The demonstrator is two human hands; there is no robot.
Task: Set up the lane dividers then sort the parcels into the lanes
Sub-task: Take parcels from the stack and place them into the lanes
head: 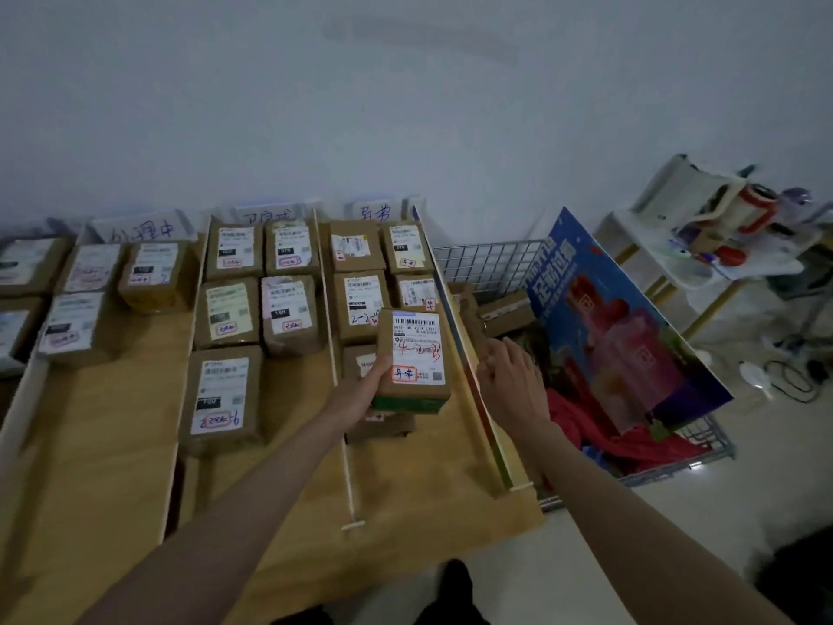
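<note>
Over the right lane of the tan sorting mat (112, 444) we see our left hand (360, 392) gripping a brown parcel (414, 359), fingers curled round its left edge, thumb hidden underneath. That parcel is raised and tilted, white label up, red stamp near the label's lower left, handwritten red digits across the middle; it hangs above another parcel (383, 424) lying on the mat in the same lane. Our right hand (511, 381) is just right of the held parcel, holding nothing, fingers loosely bent, fingertips near the right divider (473, 390); we cannot tell if they touch it. On the mat 2 more thin white dividers show: a middle divider (336, 367) left of the held parcel and a left divider (182, 412) further left. Between the middle and right dividers 4 parcels sit beyond the held one; between the left and middle dividers 5 parcels. Further left of the left divider are more parcels, blurred. Paper lane signs (372, 212) stand at the mat's far edge, writing too soft to read. Right of the mat sits a wire basket (491, 263) with a blue poster board (617, 327) leaning in it.
</note>
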